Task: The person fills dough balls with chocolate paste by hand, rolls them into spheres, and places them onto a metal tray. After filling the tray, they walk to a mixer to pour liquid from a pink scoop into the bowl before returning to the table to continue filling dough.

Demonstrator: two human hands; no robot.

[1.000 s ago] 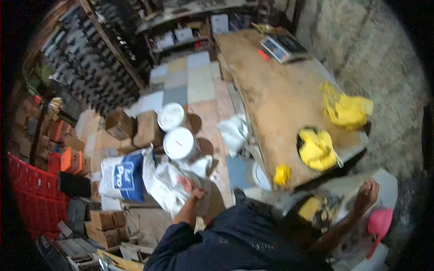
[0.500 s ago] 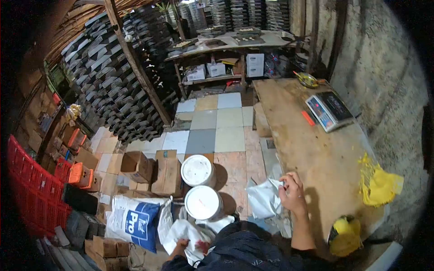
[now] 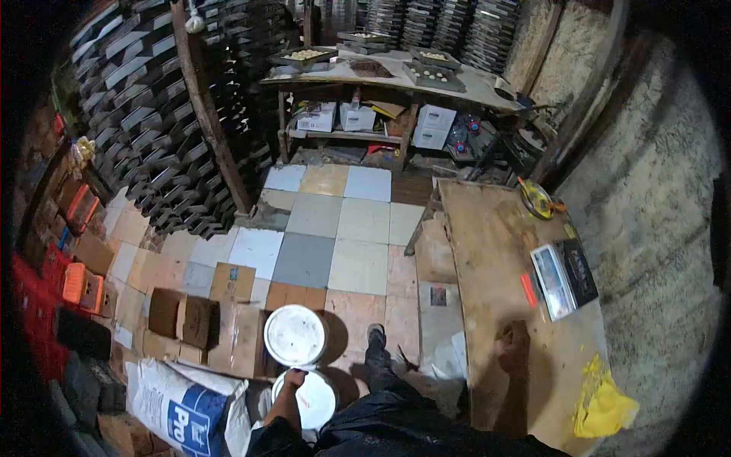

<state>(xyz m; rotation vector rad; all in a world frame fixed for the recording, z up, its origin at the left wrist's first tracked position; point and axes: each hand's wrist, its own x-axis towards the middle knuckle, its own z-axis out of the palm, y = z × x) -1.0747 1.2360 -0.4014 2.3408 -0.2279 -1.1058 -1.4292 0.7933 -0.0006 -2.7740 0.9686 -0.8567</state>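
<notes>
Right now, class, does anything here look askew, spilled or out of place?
Yes. A yellow plastic bag lies crumpled at the wooden table's near corner, and opened cardboard boxes sit scattered across the tiled floor beside the white buckets.

A digital scale is set on the table's far half, with a yellow bag lying at its five o'clock. A blue-and-white sack is propped at eight o'clock on the floor, beside open cardboard boxes, and trays are laid on a shelf at twelve o'clock.
</notes>
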